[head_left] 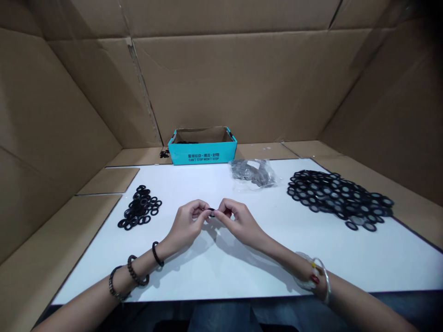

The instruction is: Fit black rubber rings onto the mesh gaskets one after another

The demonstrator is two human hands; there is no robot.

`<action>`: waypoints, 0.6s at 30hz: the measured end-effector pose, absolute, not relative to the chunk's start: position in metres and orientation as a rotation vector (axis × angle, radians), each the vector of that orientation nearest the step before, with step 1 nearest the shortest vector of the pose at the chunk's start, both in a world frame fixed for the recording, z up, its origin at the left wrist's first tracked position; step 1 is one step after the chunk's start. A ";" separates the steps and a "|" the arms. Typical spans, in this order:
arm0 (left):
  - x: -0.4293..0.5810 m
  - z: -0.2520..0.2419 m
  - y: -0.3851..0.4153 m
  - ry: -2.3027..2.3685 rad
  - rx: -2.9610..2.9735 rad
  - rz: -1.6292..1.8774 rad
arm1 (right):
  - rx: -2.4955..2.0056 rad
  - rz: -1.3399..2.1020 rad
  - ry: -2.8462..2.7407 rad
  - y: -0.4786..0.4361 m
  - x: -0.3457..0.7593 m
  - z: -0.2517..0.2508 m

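Note:
Between my two hands, above the middle of the white table, is a small black ring (212, 210). My left hand (191, 220) pinches its left side between thumb and fingers. On the other side, my right hand (237, 219) grips it the same way, with the thumb at the ring's edge. My fingers partly cover the ring. A small pile of black rings (140, 208) lies to the left of my left hand. Far to the right spreads a larger pile of black rings (337, 196), many with greyish discs showing inside.
A turquoise box (202, 153) stands at the back with dark pieces inside. Beside it lies a clear plastic bag (254, 173) of grey pieces. Several black pieces (164, 153) sit left of the box. Cardboard walls (228, 87) enclose the white table (207, 281).

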State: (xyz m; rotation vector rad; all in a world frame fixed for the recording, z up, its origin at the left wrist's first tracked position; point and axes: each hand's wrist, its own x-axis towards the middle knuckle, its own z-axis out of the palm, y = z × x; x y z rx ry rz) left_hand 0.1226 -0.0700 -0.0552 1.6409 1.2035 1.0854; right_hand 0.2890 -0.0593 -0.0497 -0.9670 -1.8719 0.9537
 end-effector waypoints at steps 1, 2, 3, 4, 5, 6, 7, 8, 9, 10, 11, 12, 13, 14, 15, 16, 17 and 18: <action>0.123 -0.056 -0.070 1.213 1.616 1.110 | -0.980 0.980 -1.866 -0.060 0.288 -0.051; 0.123 -0.056 -0.071 1.215 1.582 1.129 | -0.990 1.011 -1.856 -0.060 0.288 -0.053; 0.124 -0.057 -0.071 1.205 1.537 1.135 | -0.998 1.047 -1.843 -0.060 0.287 -0.054; 0.125 -0.057 -0.072 1.185 1.485 1.126 | -1.005 1.082 -1.824 -0.059 0.287 -0.055; 0.126 -0.058 -0.072 1.154 1.430 1.098 | -1.013 1.112 -1.800 -0.058 0.286 -0.056; 0.126 -0.058 -0.072 1.117 1.378 1.057 | -1.023 1.132 -1.771 -0.057 0.286 -0.057; 0.126 -0.058 -0.072 1.078 1.335 1.007 | -1.035 1.139 -1.744 -0.056 0.286 -0.058; 0.126 -0.058 -0.072 1.043 1.298 0.961 | -1.044 1.133 -1.723 -0.055 0.287 -0.058; 0.126 -0.058 -0.071 1.018 1.265 0.931 | -1.050 1.120 -1.710 -0.054 0.287 -0.058; 0.126 -0.058 -0.070 1.005 1.236 0.926 | -1.050 1.110 -1.707 -0.053 0.287 -0.058; 0.125 -0.058 -0.069 1.002 1.208 0.940 | -1.041 1.107 -1.716 -0.052 0.288 -0.058; 0.124 -0.059 -0.068 1.007 1.183 0.967 | -1.025 1.112 -1.736 -0.052 0.288 -0.058; 0.124 -0.059 -0.067 1.016 1.163 0.997 | -1.006 1.117 -1.765 -0.052 0.288 -0.058; 0.124 -0.060 -0.067 1.022 1.149 1.023 | -0.989 1.111 -1.800 -0.053 0.288 -0.058; 0.123 -0.060 -0.066 1.023 1.143 1.040 | -0.974 1.082 -1.838 -0.053 0.288 -0.058; 0.123 -0.061 -0.066 1.018 1.142 1.050 | -0.960 1.033 -1.876 -0.054 0.288 -0.058; 0.123 -0.062 -0.066 1.010 1.144 1.055 | -0.948 0.970 -1.909 -0.054 0.288 -0.057; 0.123 -0.062 -0.065 1.001 1.149 1.059 | -0.933 0.907 -1.935 -0.055 0.288 -0.057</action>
